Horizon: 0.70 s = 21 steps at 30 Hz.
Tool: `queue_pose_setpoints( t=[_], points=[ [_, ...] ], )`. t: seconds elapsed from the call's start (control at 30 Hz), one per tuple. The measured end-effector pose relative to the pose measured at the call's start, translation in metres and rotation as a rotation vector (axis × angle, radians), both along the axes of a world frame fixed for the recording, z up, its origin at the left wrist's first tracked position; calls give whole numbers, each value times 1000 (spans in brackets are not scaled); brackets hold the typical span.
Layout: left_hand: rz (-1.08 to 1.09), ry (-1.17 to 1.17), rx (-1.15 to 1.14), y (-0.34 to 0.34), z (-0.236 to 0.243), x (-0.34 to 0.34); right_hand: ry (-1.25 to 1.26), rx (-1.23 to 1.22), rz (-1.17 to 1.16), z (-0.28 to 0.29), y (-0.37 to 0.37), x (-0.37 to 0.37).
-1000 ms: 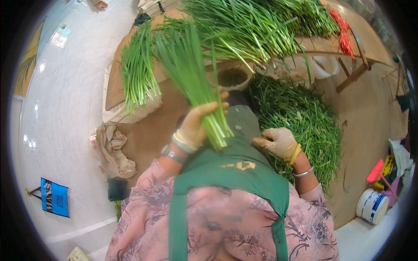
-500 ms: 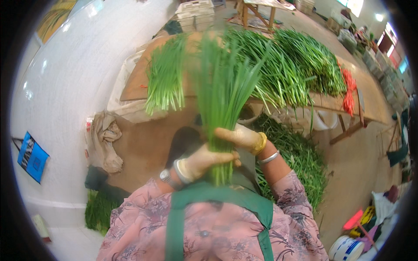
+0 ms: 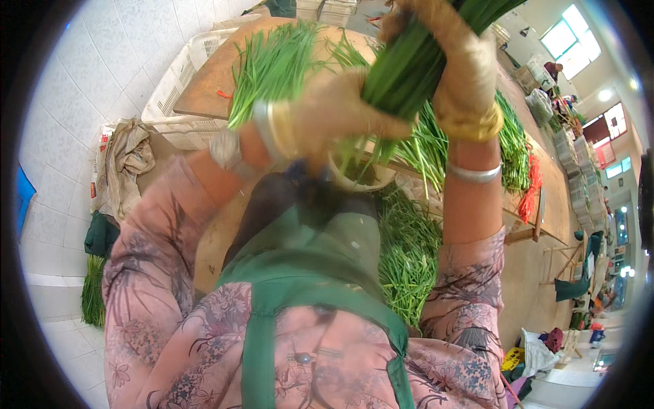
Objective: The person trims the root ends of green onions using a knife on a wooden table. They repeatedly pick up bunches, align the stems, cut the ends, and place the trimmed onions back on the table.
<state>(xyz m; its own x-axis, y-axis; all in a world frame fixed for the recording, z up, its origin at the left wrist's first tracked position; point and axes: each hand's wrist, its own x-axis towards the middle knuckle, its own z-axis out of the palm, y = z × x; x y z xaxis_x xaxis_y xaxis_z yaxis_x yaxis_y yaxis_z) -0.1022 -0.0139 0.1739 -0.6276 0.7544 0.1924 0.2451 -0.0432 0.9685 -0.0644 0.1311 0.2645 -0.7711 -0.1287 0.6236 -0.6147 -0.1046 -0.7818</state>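
A bunch of garlic chives (image 3: 407, 71), long flat green leaves, is held up and tilted in front of me, its leaf end toward the upper right. My right hand (image 3: 466, 65), in a pale glove with a yellow cuff, wraps round the bunch from the right. My left hand (image 3: 340, 116), also gloved, grips it lower down from the left; motion blurs its fingers. Beyond my hands, a loose pile of chives (image 3: 276, 65) lies on the wooden table (image 3: 204, 92). More chives (image 3: 512, 140) lie at the right, partly hidden by my right hand and arm.
Red ties (image 3: 530, 187) hang at the table's right edge. Loose green leaves (image 3: 409, 262) heap up beside my right leg. A pale round tub (image 3: 364, 184) is under the table edge. White crates (image 3: 178, 82) and a crumpled cloth (image 3: 127, 158) are on the left.
Both hands have lifted the bunch up and to the right, and it has tipped from upright to a slant. My view has shifted too.
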Motion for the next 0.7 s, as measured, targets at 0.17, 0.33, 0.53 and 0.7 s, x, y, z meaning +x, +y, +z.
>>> queue_pose_setpoints(
  t=[0.17, 0.33, 0.53, 0.7],
  points=[
    [-5, -2, 144, 3, -20, -60, 135, 156, -186, -28, 0, -48],
    [-65, -206, 92, 8, -94, -94, -205, 53, -199, -111, -10, -66],
    [-80, 21, 86, -1, -72, -103, -254, -60, -168, -95, -10, -82],
    [-97, -253, 81, -48, -14, -97, -402, -153, -49, -51, -47, -112]
  ],
)
